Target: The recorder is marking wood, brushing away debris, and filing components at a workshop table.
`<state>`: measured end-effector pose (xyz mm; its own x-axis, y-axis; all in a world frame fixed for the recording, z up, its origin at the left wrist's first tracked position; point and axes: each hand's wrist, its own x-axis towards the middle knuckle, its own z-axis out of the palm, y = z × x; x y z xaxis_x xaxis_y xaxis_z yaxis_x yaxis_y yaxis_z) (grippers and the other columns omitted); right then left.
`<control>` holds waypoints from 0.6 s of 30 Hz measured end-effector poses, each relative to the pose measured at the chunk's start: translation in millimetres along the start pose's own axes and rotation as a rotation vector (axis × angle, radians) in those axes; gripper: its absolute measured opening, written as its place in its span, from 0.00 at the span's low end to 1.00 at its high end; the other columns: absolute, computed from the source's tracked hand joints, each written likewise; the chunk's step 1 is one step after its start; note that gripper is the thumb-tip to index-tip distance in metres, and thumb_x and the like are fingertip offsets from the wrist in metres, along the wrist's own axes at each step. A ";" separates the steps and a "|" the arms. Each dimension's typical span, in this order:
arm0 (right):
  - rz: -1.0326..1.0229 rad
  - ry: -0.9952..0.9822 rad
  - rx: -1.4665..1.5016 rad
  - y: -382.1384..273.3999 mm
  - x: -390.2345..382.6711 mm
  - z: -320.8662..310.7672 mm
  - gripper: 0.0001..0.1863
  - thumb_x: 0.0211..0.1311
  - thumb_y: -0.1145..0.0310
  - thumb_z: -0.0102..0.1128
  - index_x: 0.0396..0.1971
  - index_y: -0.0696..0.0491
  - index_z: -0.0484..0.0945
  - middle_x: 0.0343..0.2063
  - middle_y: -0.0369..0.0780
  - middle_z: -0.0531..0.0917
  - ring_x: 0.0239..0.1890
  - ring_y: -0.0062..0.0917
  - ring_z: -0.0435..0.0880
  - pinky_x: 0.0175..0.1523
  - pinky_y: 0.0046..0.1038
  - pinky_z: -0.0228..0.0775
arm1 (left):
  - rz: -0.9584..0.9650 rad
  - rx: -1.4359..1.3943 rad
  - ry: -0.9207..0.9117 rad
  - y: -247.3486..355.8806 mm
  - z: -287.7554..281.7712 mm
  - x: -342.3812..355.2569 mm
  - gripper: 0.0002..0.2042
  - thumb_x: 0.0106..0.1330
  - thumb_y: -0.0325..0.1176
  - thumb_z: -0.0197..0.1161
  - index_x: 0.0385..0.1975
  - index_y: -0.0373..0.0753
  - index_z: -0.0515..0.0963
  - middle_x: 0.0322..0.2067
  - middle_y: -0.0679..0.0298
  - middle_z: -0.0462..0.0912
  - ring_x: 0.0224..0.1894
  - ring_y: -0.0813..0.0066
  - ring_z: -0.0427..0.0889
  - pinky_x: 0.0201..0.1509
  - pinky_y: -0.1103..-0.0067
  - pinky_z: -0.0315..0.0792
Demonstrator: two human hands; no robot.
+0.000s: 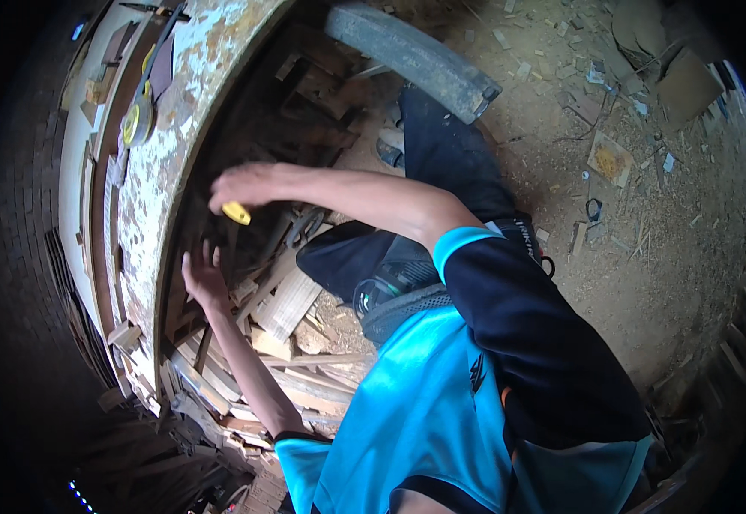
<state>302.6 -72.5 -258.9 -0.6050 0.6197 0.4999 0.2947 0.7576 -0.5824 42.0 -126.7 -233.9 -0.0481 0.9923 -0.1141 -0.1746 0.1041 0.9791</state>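
Observation:
My right hand is closed around a small tool whose yellow end sticks out below the fingers. The rest of that tool is hidden by the hand and by shadow. Nearer to me, my left hand is raised with its fingers spread and nothing visible in it. Both hands are beside the near edge of a worn workbench with flaking white paint, over the dark space under it.
On the bench lies a yellow-and-grey tool with a dark strap or cord. Wood offcuts are piled under and beside the bench. A grey curved beam juts out past my leg. Sawdust and scraps cover the floor.

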 end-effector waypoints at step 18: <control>0.854 0.989 0.924 72.0 -219.0 -260.8 0.11 0.62 0.70 0.57 0.41 0.60 0.77 0.36 0.43 0.82 0.37 0.26 0.83 0.40 0.26 0.80 | -0.066 -0.063 0.281 18.4 181.8 34.5 0.32 0.56 0.60 0.54 0.57 0.52 0.57 0.39 0.62 0.64 0.43 0.66 0.65 0.51 0.63 0.59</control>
<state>649.2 -100.2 -243.2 0.2978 0.9385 -0.1749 -0.4704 -0.0152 -0.8823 216.0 -78.3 -189.3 -0.3039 0.9251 -0.2279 -0.2468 0.1546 0.9567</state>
